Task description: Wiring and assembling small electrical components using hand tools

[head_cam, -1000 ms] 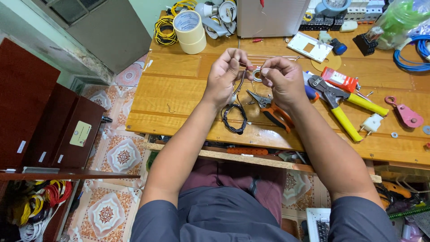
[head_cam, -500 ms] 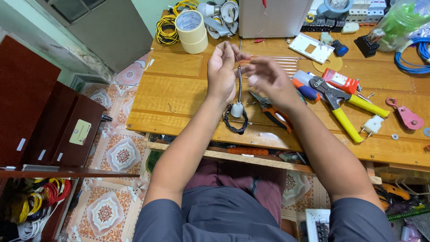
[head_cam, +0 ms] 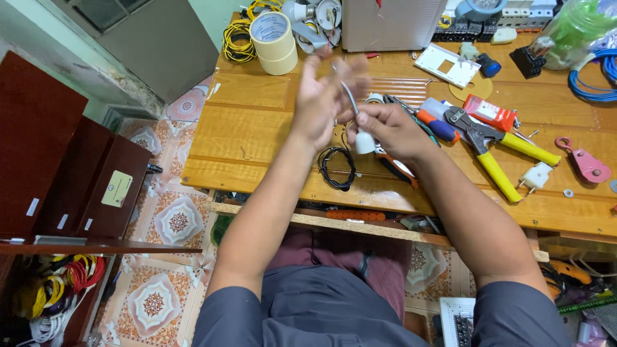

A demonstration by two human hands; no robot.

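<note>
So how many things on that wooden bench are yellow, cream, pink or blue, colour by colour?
Yellow: 2, the wire coil and the yellow-handled crimping tool.
Cream: 1, the stack of tape rolls.
Pink: 1, the small pulley.
Blue: 1, the cable coil.
Total: 5.

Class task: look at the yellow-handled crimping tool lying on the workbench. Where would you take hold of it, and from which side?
Grip the crimping tool by its two long yellow handles, coming from above at the bench's near edge. It lies flat, handles spread toward that edge, metal head pointing away among other tools.
</note>
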